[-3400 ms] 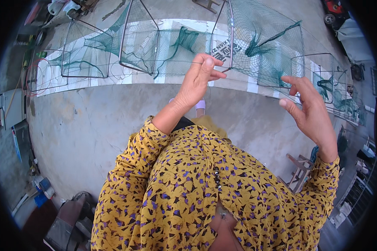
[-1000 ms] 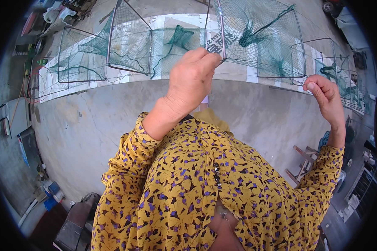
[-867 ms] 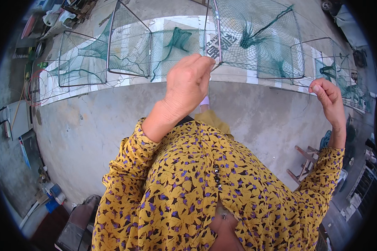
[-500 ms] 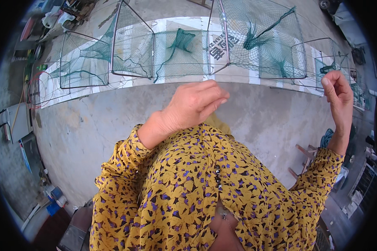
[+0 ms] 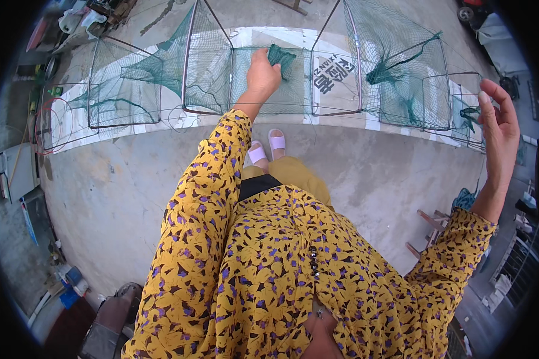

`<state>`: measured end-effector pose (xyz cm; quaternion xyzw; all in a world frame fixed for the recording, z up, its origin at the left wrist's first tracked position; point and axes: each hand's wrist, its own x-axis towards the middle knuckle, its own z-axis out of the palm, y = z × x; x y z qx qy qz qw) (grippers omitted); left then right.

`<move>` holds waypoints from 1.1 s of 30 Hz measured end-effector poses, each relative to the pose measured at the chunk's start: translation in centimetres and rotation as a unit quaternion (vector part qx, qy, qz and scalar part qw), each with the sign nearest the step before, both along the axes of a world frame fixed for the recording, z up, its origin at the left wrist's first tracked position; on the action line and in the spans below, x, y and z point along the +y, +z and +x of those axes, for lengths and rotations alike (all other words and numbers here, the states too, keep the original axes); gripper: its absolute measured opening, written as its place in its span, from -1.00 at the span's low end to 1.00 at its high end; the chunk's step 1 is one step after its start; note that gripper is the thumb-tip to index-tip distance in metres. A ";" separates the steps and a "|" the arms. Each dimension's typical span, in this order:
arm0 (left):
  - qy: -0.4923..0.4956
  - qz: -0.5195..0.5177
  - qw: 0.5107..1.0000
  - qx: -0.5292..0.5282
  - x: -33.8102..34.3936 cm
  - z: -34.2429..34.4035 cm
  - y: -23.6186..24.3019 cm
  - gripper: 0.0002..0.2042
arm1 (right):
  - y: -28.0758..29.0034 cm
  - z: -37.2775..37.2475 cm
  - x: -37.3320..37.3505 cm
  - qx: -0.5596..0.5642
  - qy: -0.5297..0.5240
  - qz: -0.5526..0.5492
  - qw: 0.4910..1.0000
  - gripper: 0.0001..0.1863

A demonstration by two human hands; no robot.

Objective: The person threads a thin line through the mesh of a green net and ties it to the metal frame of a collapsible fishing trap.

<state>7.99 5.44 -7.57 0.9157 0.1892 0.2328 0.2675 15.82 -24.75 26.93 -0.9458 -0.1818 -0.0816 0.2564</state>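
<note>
My left hand (image 5: 262,76) reaches out over the pale strip and is closed on a gathered tuft of green netting (image 5: 282,58). That tuft belongs to a long folding fish trap, whose mesh stretches over dark rectangular frames (image 5: 232,78). My right hand (image 5: 500,122) is raised beside the trap's right end, with thumb and forefinger brought near each other. What they pinch, if anything, is too small to make out. Close by that hand hangs a small dark green knot of netting (image 5: 470,113). Another gathered funnel of mesh (image 5: 377,75) hangs inside the right-hand section.
Under the trap lies a white and grey sheet (image 5: 329,75) with dark print. Thin cords run along its near edge, and a reddish wire loop (image 5: 45,125) is at the left end. Concrete floor (image 5: 126,197) lies between. Wooden legs (image 5: 431,224) stand right; a dark bag (image 5: 111,320) sits lower left.
My left hand has gone from in front of my body forward to the netting tuft and closed on it. My right hand has shifted slightly right. My slippers have come into view.
</note>
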 end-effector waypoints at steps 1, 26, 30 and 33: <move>0.042 -0.109 0.991 0.057 0.1 0.5 -0.5 -0.61 | 0.0 -0.1 1.5 0.013 0.052 0.013 0.998 -0.70; 0.083 -0.436 0.895 -0.033 0.0 -6.3 10.5 -0.83 | -14.2 -0.9 22.7 0.204 0.487 -0.453 0.718 -0.54; 0.061 -0.392 0.917 -0.031 0.1 -6.3 10.4 -0.83 | -14.3 -1.0 21.9 0.178 0.462 -0.479 0.725 -0.49; 0.070 -0.441 0.894 -0.015 -0.2 -5.9 10.6 -0.82 | -14.0 -0.7 21.0 0.159 0.473 -0.419 0.758 -0.51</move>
